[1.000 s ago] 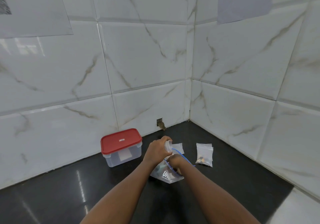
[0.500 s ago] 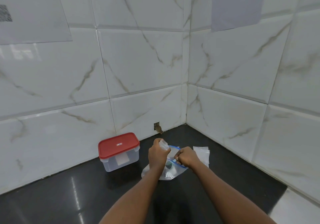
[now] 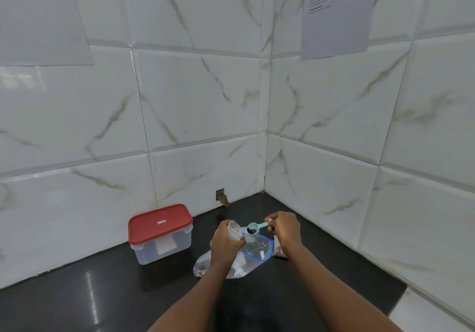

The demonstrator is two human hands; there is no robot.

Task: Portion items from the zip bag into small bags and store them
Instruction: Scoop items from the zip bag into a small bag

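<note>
While the left hand (image 3: 226,247) grips an upright small bag (image 3: 233,229) with its fingers curled round it, the right hand (image 3: 284,229) is clamped on the handle of a blue scoop (image 3: 253,228). The scoop's bowl carries a dark load and hangs just beside the small bag's mouth, above the open blue-edged mouth of the zip bag (image 3: 257,250). The zip bag lies slumped on the black countertop (image 3: 102,293), near its back right corner.

Progress, as judged: portioning is under way. One scoopful is drawn and not yet tipped into the small bag. A pale packet (image 3: 279,251) shows behind the right wrist; whether it is a filled portion cannot be told. The clear container (image 3: 160,234) stands near the back edge with its red lid (image 3: 160,222) on, so this portion is not yet stored. Something pale shows through its wall; what it is cannot be told.

Clearances: the tiled walls (image 3: 334,177) close in behind and to the right of the hands, leaving little room that way. The container is apart from the left hand, to its left. Open dark surface runs from the zip bag toward the front edge and along the left side. At the lower right the dark surface ends against a pale strip.
</note>
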